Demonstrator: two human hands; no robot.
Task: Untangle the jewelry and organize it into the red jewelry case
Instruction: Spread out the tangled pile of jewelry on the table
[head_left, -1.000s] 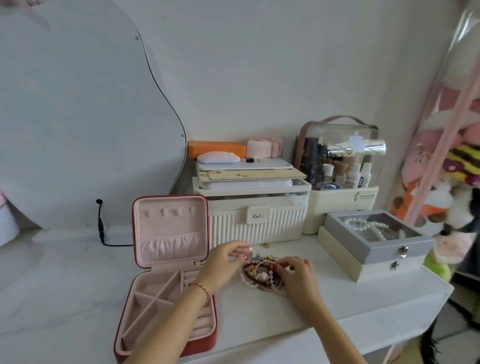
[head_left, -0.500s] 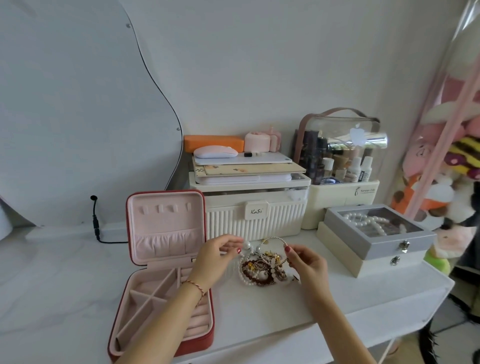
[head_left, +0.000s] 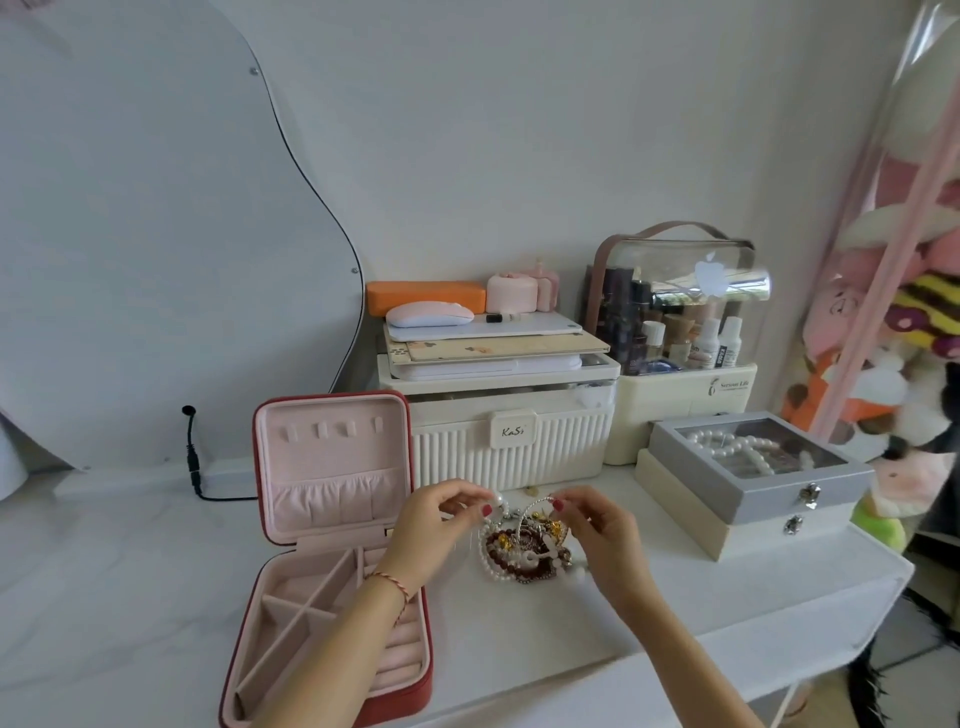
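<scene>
On the white marble-look desk, a tangled heap of pearl, gold and brown bead jewelry lies just to the right of the open red jewelry case with a pale pink lining. The case's lid stands upright, showing small hooks and a gathered pocket; its base is split into compartments and ring rolls, and no jewelry shows in the parts in view.

The left hand hovers above the left edge of the heap, thumb and fingertip pinching a strand near a large white pearl. The right hand is raised over the right side, its fingertips pinching a thin silvery loop that arches up out of the pile. Whether the loop and the pearl belong to one piece is hard to tell, since the strands blur together there.

Behind the heap stands a ribbed cream storage box stacked with flat tablets and a pink mouse. To the right sits a grey glass-lidded box holding pearls on a cream drawer box, with a clear-domed cosmetics organizer behind it.
</scene>
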